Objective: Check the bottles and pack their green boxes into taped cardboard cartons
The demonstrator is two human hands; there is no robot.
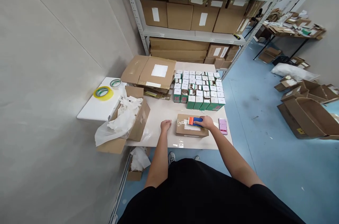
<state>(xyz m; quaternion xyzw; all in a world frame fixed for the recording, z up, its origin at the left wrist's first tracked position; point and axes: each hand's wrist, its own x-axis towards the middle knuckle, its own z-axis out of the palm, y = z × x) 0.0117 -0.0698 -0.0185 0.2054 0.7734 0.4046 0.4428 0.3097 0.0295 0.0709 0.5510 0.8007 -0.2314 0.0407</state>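
A closed brown cardboard box [192, 133] with a white label and a shiny strip of clear tape lies near the table's front edge. My right hand [207, 122] is closed around the blue handle of a scraper-like tool [196, 121]. Its orange and pale head lies over the label on the box top. To the left of the box, my left hand [166, 125] is held just above the table, apart from the box, with its fingers curled. Whatever those fingers hold, if anything, is hidden. A phone [222, 126] with a lit pink screen lies right of the box.
Rows of small green-and-white cartons [198, 88] stand behind the box. Flattened cardboard [148, 72] and an open box of white packing paper [139, 119] are at left, beside tape rolls [103, 93] on a white surface. Shelving [196, 35] with boxes rises behind the table [159, 111].
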